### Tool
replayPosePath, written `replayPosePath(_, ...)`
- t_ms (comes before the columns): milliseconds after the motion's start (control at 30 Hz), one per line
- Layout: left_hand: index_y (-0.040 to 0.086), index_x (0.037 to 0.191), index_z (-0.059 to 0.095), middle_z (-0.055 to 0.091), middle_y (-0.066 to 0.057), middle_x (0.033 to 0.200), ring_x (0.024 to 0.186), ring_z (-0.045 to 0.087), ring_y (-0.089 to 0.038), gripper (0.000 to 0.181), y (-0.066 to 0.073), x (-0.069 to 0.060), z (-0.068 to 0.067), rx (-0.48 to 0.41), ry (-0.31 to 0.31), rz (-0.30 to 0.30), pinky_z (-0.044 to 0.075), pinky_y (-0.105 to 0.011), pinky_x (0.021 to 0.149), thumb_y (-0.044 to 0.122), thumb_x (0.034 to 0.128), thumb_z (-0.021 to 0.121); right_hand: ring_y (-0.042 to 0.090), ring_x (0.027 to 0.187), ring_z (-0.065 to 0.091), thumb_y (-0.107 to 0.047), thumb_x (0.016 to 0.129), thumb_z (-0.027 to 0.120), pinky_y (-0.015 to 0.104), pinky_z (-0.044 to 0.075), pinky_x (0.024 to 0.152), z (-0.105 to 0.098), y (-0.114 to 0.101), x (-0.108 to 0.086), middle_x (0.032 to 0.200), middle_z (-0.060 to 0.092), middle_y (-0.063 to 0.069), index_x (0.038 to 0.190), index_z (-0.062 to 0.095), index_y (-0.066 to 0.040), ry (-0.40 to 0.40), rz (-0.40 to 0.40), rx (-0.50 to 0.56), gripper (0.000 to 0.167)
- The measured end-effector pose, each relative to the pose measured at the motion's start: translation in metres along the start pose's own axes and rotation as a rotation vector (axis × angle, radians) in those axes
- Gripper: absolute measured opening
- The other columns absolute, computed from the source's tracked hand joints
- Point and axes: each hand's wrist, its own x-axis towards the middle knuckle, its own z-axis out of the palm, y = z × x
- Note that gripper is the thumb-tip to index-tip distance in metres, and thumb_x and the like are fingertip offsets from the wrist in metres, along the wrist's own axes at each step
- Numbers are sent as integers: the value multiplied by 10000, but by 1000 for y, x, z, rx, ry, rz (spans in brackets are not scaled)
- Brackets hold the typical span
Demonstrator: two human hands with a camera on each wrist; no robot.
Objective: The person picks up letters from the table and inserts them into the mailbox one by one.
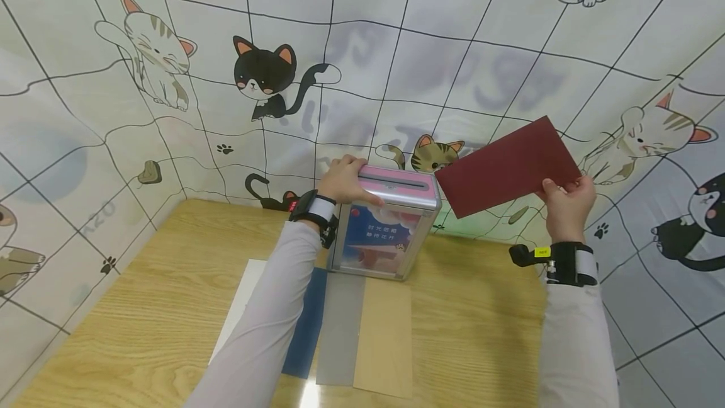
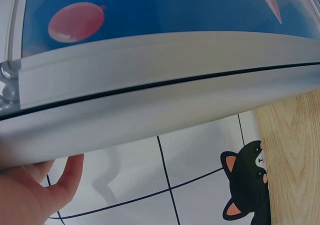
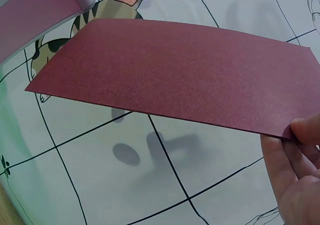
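Observation:
A clear-fronted letter box with silver edges, a pink top and a long slot stands upright on the table. My left hand grips the left end of its top, thumb over the front edge. In the left wrist view that hand shows only in part beside the box's silver rim. A dark red envelope is held in the air right of the box, pinched at its lower right corner by my right hand. The right wrist view shows the envelope tilted, its far end near the box.
On the wooden table, in front of the box, lie a white sheet, a blue envelope, a grey one and a tan one. A cat-patterned cloth wall rises right behind the box.

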Motion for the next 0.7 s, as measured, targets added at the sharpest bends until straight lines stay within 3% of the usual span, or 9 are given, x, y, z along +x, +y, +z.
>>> replayPosePath(700, 150, 1401, 339, 340, -81, 1393, 1249, 317, -282, 1050, -2, 1, 0, -1, 1, 12, 379, -451, 957, 635, 554, 728, 160, 857, 576, 78, 829, 563, 184, 524, 637, 14, -30, 9, 1054, 540, 67, 1137, 463, -79, -18, -37, 89, 360)
